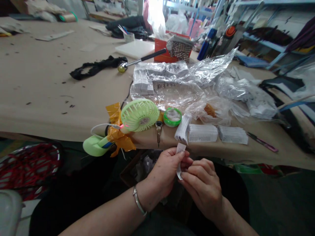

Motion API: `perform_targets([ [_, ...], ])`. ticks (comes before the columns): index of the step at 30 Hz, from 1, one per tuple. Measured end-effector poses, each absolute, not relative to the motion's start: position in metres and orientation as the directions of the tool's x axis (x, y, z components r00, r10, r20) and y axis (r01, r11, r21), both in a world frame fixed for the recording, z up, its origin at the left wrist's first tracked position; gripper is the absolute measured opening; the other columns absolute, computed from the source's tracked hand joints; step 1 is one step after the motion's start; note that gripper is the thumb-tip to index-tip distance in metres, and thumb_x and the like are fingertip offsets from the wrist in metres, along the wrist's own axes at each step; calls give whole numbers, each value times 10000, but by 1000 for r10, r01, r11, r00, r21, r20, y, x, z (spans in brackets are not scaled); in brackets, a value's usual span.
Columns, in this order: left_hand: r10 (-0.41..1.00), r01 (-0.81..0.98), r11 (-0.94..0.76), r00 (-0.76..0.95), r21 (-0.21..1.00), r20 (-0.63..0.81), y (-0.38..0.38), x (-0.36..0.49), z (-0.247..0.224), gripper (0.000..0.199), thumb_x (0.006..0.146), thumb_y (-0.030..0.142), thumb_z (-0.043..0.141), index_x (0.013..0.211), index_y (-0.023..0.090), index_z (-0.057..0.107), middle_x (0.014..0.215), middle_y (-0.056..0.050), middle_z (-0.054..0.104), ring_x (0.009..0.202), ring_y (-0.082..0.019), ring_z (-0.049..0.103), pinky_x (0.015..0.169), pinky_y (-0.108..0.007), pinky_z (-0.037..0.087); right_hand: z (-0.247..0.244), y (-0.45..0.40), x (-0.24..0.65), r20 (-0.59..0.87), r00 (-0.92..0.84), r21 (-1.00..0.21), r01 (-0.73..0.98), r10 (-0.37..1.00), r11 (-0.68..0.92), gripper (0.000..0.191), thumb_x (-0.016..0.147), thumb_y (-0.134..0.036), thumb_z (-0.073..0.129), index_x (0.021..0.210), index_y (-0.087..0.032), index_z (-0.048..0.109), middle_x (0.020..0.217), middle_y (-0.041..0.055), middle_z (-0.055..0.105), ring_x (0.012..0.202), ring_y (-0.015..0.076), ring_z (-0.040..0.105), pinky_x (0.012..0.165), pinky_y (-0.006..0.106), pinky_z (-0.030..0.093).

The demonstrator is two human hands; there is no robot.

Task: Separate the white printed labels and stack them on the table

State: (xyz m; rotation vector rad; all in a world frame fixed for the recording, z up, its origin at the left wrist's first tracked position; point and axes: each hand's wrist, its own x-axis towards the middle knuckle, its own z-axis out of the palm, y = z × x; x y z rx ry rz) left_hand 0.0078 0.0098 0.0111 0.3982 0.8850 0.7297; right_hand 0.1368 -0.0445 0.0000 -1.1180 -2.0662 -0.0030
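A narrow white label [181, 148] is between my two hands, just off the table's front edge. My left hand [162, 168], with a silver bangle at the wrist, pinches its upper part under the thumb. At the label's lower end, the fingers of my right hand [204, 183] are closed on it. Just beyond the hands stand stacks of printed white labels [203, 132], one of them tilted [183, 128]. Left of those are a green round tub [172, 117] with white stuff in it and a small pointed tool [158, 132].
A green fan [140, 115] is taped to the table edge with orange tape [121, 141]. Behind the stacks lie clear plastic bags [182, 95] of labels. Pink-handled tweezers or a cutter [263, 142] lie at right. A black-handled hammer-like tool [141, 60] rests further back.
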Motion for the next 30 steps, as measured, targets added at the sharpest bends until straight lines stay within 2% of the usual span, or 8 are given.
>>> perform_targets([
  [3, 712, -348, 701, 390, 623, -583, 9, 7, 9, 100, 793, 207, 628, 796, 107, 637, 656, -35, 645, 549, -95, 588, 532, -195, 464, -3, -31, 155, 629, -283, -282, 785, 724, 552, 213, 855, -95, 598, 1057, -146, 638, 877, 73, 646, 887, 203, 557, 801, 375, 474],
  [6, 680, -245, 727, 390, 642, -621, 6, 4, 7, 134, 822, 222, 603, 832, 96, 649, 664, -44, 651, 535, -94, 588, 521, -198, 464, -7, -12, 174, 609, -220, -157, 908, 762, 388, 297, 878, -152, 577, 1172, -115, 601, 1045, 130, 638, 1008, 248, 535, 885, 410, 474],
  [11, 643, -228, 758, 415, 610, -643, 2, 2, 4, 130, 870, 196, 517, 946, 122, 592, 648, -29, 649, 525, -100, 596, 502, -189, 444, -18, 2, 186, 627, -220, -43, 948, 747, 315, 177, 873, -161, 581, 1018, -159, 684, 1004, 90, 688, 974, 237, 570, 896, 407, 448],
  [15, 650, -245, 752, 429, 612, -628, 1, 1, 3, 93, 872, 244, 531, 884, 154, 547, 620, -24, 642, 528, -113, 606, 500, -192, 446, -23, 2, 190, 689, -189, -105, 929, 700, 354, 123, 854, -135, 603, 917, -185, 696, 921, 61, 708, 916, 213, 599, 865, 389, 460],
  [19, 601, -203, 790, 447, 579, -663, 4, -1, 5, 106, 840, 229, 578, 825, 125, 589, 679, -57, 662, 539, -112, 611, 535, -215, 479, -17, -7, 188, 723, -136, -263, 853, 677, 451, 164, 839, -118, 616, 926, -233, 695, 907, 39, 694, 943, 208, 611, 846, 402, 493],
  [22, 564, -226, 815, 521, 533, -641, 5, -3, 6, 130, 811, 223, 609, 846, 102, 640, 687, -60, 657, 533, -116, 603, 536, -232, 485, -8, -19, 174, 703, -190, -377, 717, 685, 586, 187, 827, -114, 630, 912, -267, 699, 905, 27, 673, 985, 209, 594, 823, 410, 519],
  [26, 588, -374, 806, 588, 458, -555, 3, -5, 4, 98, 723, 157, 658, 773, 73, 671, 655, -37, 619, 520, -91, 560, 494, -193, 424, -6, -32, 151, 663, -364, -388, 581, 655, 715, 130, 840, -141, 629, 837, -249, 703, 825, 8, 680, 948, 188, 592, 888, 437, 488],
  [30, 580, -437, 814, 594, 382, -557, 0, -7, 3, 114, 694, 148, 681, 760, 55, 685, 660, -41, 618, 533, -80, 550, 489, -176, 380, -14, -34, 147, 614, -435, -394, 554, 659, 733, 174, 878, -147, 573, 846, -259, 703, 856, -10, 702, 1014, 172, 593, 994, 455, 420],
])
